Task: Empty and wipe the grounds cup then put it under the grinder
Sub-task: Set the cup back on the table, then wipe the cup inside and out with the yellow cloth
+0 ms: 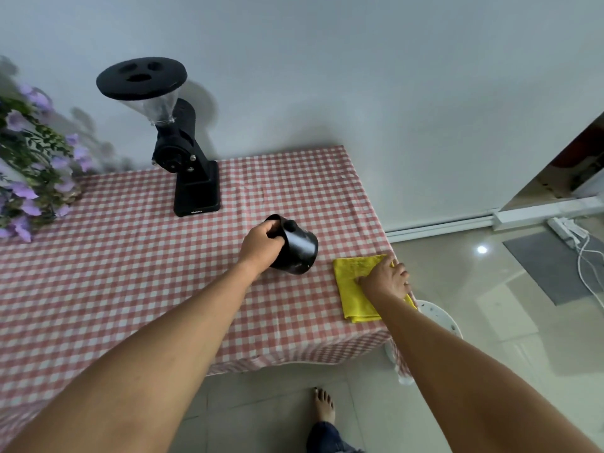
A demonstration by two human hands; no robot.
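Observation:
My left hand (261, 245) grips the black grounds cup (299, 251) by its rim and holds it tilted on its side just above the checked tablecloth (130, 256). A folded yellow cloth (354, 286) lies at the table's right edge. My right hand (385, 279) rests on top of it, fingers spread and curling onto the fabric. The black grinder (186, 158) with a clear hopper and black lid stands at the back of the table, left of the cup, with nothing under its spout.
Purple flowers (29, 165) crowd the table's left side. A white bin (438, 318) sits on the floor below the table's right edge. A power strip and cables (568, 233) lie on the tiles at the far right. My bare foot (323, 407) is near the table's front edge.

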